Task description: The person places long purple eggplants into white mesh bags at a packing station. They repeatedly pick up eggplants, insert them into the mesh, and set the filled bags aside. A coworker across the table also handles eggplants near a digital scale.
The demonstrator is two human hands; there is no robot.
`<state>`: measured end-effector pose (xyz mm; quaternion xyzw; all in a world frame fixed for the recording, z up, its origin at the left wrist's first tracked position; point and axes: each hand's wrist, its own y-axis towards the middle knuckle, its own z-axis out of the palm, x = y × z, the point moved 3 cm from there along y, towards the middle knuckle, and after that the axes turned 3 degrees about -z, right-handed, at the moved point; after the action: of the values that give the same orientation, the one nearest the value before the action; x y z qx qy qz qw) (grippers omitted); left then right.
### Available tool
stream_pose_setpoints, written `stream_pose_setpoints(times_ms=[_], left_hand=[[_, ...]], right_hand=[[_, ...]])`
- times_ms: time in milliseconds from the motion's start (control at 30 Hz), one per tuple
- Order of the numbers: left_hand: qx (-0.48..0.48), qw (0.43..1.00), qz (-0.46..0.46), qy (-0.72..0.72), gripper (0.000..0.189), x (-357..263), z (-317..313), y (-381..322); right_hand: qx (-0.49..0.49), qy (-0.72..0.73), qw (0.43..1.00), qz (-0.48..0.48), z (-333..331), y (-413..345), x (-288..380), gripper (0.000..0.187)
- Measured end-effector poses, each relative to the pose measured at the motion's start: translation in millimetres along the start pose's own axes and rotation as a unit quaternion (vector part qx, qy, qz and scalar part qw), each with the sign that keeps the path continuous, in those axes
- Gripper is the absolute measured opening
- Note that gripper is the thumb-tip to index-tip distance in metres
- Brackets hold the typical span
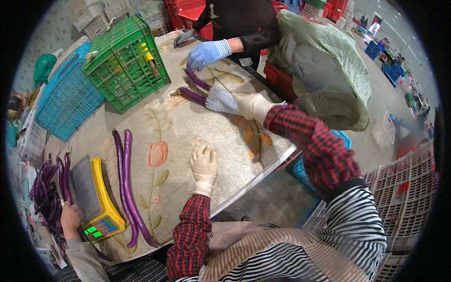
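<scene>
My right hand (252, 104), in a pale glove, is shut on two long purple eggplants (192, 96) wrapped partway in a white mesh foam sleeve (221, 100). Their purple ends stick out beyond the sleeve, towards the far side of the table. Just past them is a co-worker's blue-gloved hand (208, 54), its fingertips near the end of one eggplant; whether they touch cannot be told. My left hand (204, 163), gloved too, rests palm down on the flowered tablecloth (183, 183) with nothing in it. To its left, two long eggplants (127, 183) lie side by side.
A yellow scale (105, 201) stands at the left; beside it another person's bare hand (69, 215) is near a heap of eggplants (44, 194). A green crate (127, 63) and a blue basket (67, 95) stand at the far left. A large pale green sack (327, 70) stands beyond the table's right edge.
</scene>
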<state>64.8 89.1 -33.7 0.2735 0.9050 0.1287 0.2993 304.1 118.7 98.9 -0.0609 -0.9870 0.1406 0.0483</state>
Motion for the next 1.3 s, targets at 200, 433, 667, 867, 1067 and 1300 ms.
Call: stream_pose_setpoints(times_ms=[200,433,667,867,1067,1300], left_hand=[[0.009,1.000,-0.004,0.006,0.028,0,1,0],[0.004,1.000,-0.016,0.008,0.026,0,-1,0],[-0.009,1.000,-0.007,0.015,0.026,-2,-1,-2],[-0.006,1.000,-0.001,0.014,0.028,-8,-6,-1],[-0.025,1.000,-0.001,0.009,0.025,-5,-2,-4],[-0.020,1.000,-0.012,0.017,0.022,-3,-2,3]], right_hand=[[-0.128,0.157,0.979,-0.031,39,3,-44,0.043],[-0.412,0.195,0.857,0.239,-51,-6,-164,0.035],[-0.453,0.306,0.816,0.189,-88,22,-242,0.083],[-0.366,0.230,0.873,0.227,-102,9,-243,0.091],[-0.324,0.139,0.904,0.241,-120,-1,-216,0.059],[-0.623,0.410,0.622,-0.237,-98,-38,-93,0.020]])
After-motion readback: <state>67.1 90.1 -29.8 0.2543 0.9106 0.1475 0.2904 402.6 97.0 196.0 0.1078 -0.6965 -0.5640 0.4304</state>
